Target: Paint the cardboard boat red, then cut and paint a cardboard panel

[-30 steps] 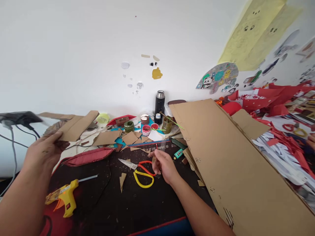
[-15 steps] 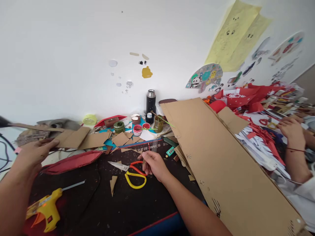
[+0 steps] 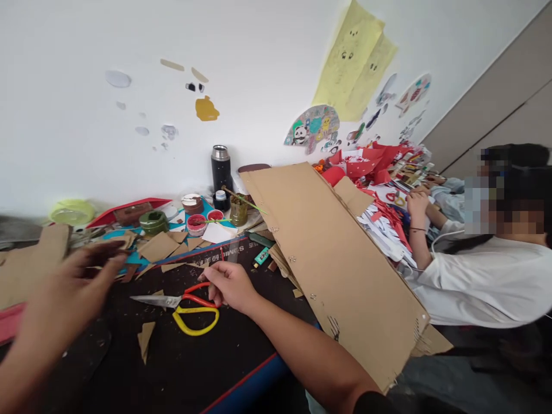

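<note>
My left hand (image 3: pixel 81 287) is over the left side of the dark mat, slightly blurred, with thumb and fingers apart and nothing visible between them. Cardboard pieces (image 3: pixel 32 264) lie beside and beyond it. My right hand (image 3: pixel 233 287) hovers at the handles of the scissors (image 3: pixel 196 330), its fingers curled together; whatever they pinch is too hidden to name. The scissors lie on the mat with red and yellow handles, blades pointing left. A cardboard scrap (image 3: pixel 146 342) rests in front of them, and smaller offcuts (image 3: pixel 159 247) are scattered behind.
A large cardboard sheet (image 3: pixel 328 259) slants across the right side. Paint pots (image 3: pixel 197 224), a green jar (image 3: pixel 154 223) and a black thermos (image 3: pixel 221 169) stand near the wall. Farther right, a person in a white sleeve (image 3: pixel 483 282) sits by red and white paper scraps (image 3: pixel 383 230).
My left hand has let go of the cardboard piece and moved away from it. The view has swung right, bringing seated people into sight. My right hand stays curled by the scissors.
</note>
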A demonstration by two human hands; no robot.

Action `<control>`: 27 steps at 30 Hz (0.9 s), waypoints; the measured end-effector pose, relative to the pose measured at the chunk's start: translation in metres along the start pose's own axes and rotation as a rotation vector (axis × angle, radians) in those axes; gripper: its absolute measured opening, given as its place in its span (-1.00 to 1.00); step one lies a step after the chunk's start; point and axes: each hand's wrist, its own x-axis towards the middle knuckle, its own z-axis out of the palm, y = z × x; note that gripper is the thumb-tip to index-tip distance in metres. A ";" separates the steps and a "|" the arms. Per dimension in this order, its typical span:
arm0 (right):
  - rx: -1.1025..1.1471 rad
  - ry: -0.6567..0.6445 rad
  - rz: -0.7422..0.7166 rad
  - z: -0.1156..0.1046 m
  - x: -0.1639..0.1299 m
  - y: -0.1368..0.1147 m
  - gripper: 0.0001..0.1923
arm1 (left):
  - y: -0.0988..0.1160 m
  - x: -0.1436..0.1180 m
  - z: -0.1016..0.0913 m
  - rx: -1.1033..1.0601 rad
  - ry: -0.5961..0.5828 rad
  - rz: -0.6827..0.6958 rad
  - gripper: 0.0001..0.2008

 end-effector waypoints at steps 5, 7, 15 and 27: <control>0.006 -0.046 -0.063 -0.010 -0.043 -0.001 -0.40 | 0.049 -0.036 0.075 -0.301 -0.350 -0.009 -0.62; 0.022 -0.112 -0.022 -0.019 -0.068 0.000 -0.39 | 0.061 -0.048 0.104 -0.480 -0.548 -0.089 -0.62; 0.161 -0.032 0.101 -0.057 -0.144 0.022 -0.38 | 0.102 -0.082 0.198 -0.858 -1.084 -0.396 -0.70; 0.691 0.243 0.067 -0.068 -0.164 0.017 -0.42 | 0.143 -0.098 0.229 -0.683 -1.064 -0.465 -0.92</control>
